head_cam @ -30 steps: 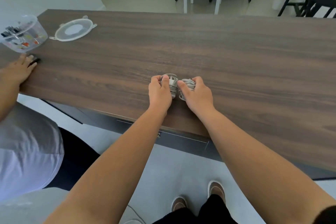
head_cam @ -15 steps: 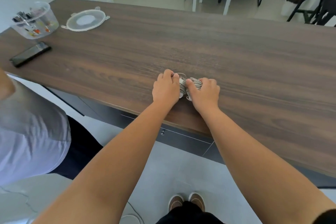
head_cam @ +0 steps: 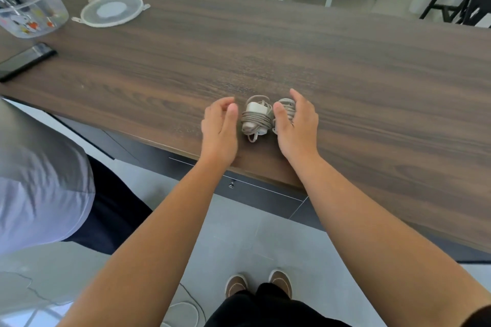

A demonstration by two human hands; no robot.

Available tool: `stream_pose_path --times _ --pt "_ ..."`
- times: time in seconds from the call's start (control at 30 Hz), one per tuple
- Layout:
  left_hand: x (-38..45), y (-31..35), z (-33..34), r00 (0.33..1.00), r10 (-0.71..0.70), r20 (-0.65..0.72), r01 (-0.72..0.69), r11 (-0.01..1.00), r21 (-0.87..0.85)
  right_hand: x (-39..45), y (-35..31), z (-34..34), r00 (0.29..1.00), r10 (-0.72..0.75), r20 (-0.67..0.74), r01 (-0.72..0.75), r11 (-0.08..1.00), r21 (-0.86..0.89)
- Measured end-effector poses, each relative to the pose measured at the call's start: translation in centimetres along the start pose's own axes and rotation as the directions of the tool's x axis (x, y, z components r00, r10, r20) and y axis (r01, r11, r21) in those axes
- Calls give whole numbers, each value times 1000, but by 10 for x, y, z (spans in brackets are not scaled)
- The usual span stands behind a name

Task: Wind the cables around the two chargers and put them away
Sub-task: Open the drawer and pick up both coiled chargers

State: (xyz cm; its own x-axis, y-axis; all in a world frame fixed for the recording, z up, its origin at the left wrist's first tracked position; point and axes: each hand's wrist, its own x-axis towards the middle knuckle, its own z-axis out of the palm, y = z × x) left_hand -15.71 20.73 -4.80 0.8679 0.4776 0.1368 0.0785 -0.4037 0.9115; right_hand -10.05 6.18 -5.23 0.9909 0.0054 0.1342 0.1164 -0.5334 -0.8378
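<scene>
Two white chargers lie side by side near the front edge of the dark wooden table, each with its grey cable wound round it. The left charger is in full sight. The right charger is partly hidden behind my right hand, whose relaxed fingers arch over it with the thumb beside it. My left hand hovers just left of the left charger, fingers loosely curved, holding nothing and apart from it.
A clear plastic tub with small items stands at the table's far left, its round lid lying beside it. A black phone rests at the left edge. Another person in a light shirt stands to my left.
Both hands held the wound chargers before; now they have let go and spread apart. The view has shifted, and the other person's hand has left the phone.
</scene>
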Motion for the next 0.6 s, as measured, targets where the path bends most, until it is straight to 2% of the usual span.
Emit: stream_pose_path --times 0.07,0.13,0.2,0.23,0.33,0.4,0.43,0.5,0.6 --pt "-28 -15 -20 988 45 -149 -57 995 -76 -4 2 0 999 -49 -5 49 996 -77" --pt "-57 -40 -35 942 53 -331 -93 990 -106 -9 1 2 992 -125 5 123 973 -197" --pt "-76 -80 -38 907 -52 -418 -6 991 -137 -15 -3 5 968 -246 51 250 917 -310" --pt "-81 -99 -37 902 -149 -404 91 983 -160 -17 -5 6 949 -307 79 315 884 -346" --pt "-85 -172 -25 869 -452 -198 446 892 -78 -19 -6 11 906 -403 131 419 802 -427" --pt "-77 -221 -15 826 -563 -9 561 822 97 -19 -4 13 900 -417 125 424 773 -472" --pt "-70 -241 -9 792 -604 92 581 791 192 -20 -3 14 900 -418 122 422 768 -482" --pt "-53 -272 4 726 -631 273 513 761 397 -21 -5 16 896 -429 114 426 756 -498" --pt "-31 -307 29 705 -608 364 386 760 523 -24 -4 16 896 -427 126 427 747 -509"
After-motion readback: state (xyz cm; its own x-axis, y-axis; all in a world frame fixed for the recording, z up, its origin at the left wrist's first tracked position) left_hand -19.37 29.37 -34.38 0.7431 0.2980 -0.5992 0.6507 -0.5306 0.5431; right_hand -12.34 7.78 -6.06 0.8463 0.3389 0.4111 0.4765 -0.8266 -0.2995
